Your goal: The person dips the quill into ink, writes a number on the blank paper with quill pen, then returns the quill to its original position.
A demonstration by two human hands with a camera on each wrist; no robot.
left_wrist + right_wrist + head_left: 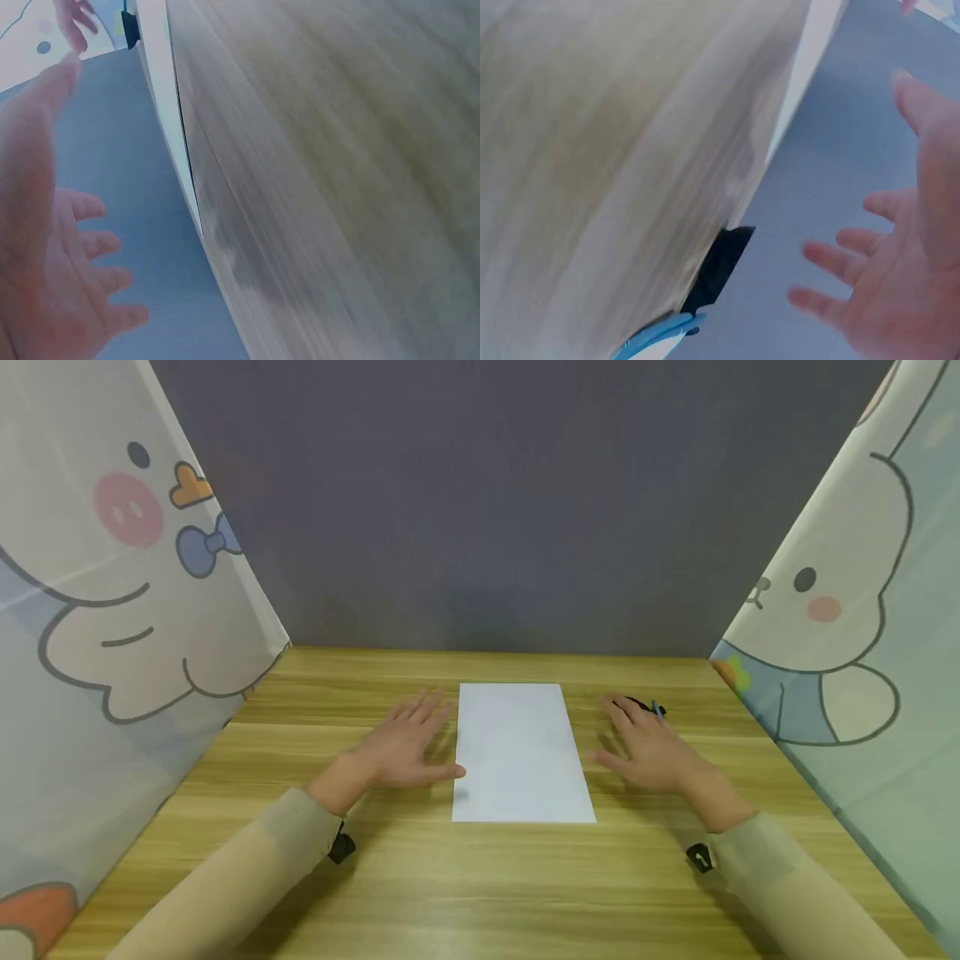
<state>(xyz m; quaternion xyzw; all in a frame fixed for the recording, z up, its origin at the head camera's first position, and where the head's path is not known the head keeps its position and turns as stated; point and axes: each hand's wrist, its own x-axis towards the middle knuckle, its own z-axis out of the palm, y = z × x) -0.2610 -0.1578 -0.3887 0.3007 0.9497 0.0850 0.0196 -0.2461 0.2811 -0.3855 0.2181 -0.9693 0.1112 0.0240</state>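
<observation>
A blank white sheet of paper (521, 752) lies on the wooden table between the two hands. My left hand (408, 747) hovers at the paper's left side, fingers spread and thumb tip overlapping the left edge in the head view. To the right of the paper, my right hand (651, 750) is also held over the table with its fingers apart. Just beyond its fingers lies a black object (718, 268) with a light blue curved piece (656, 334) beside it, partly covered by the hand in the head view. Neither hand holds anything.
A dark grey panel (480, 510) stands along the table's back edge. Cloth walls with cartoon animals rise on the left (150, 635) and right (840, 610). Black straps show at both sleeve cuffs.
</observation>
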